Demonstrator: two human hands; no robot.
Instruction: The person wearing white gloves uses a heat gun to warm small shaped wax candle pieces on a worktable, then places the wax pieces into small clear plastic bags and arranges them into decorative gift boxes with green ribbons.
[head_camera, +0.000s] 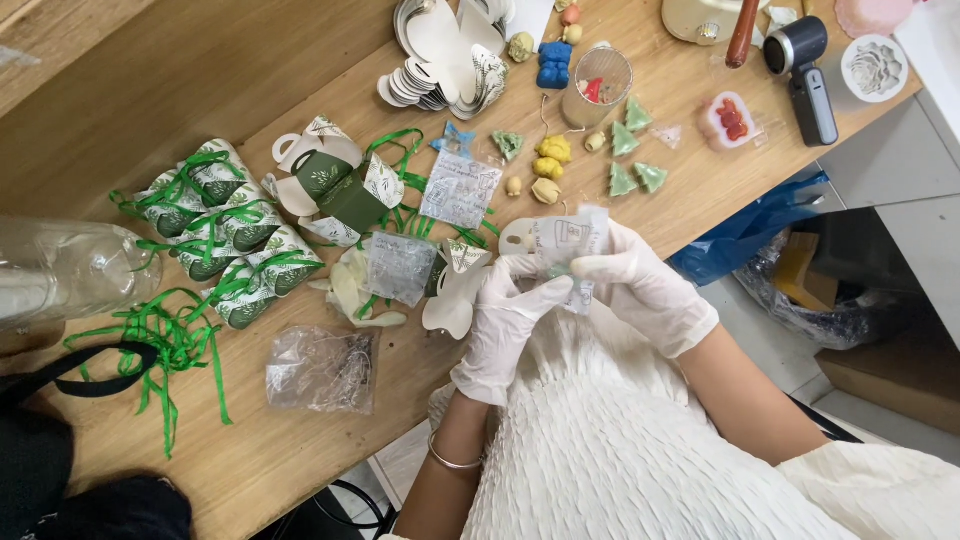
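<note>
- My left hand (505, 325), in a white glove, pinches the lower edge of a small clear bag (568, 250); thumb and fingers are closed narrow on the plastic.
- My right hand (640, 290), gloved too, grips the same bag from the right side, fingers curled around its edge.
- The bag sits between both hands, just above my lap and over the near edge of the wooden table (200, 90). Its long axis runs up and away from me, the upper end pointing toward the table.
- Something small and greenish shows through the plastic near my left fingertips; I cannot tell exactly what it is.
- Both hands touch the bag, so neither is nearer; the left holds low, the right holds a little higher and to the side.
- Just left of my left hand lies a flat white box cutout (455, 295), and beyond it more clear bags (400, 265).
- Further up the table, small green cone-shaped soaps (630, 160) and yellow ones (550, 165) lie loose, well apart from my hands.
- Finished green leaf-print boxes (225, 230) tied with green ribbon (165, 345) are grouped far to the left.
- A stack of unfolded cutouts (450, 50) rests at the far edge.
</note>
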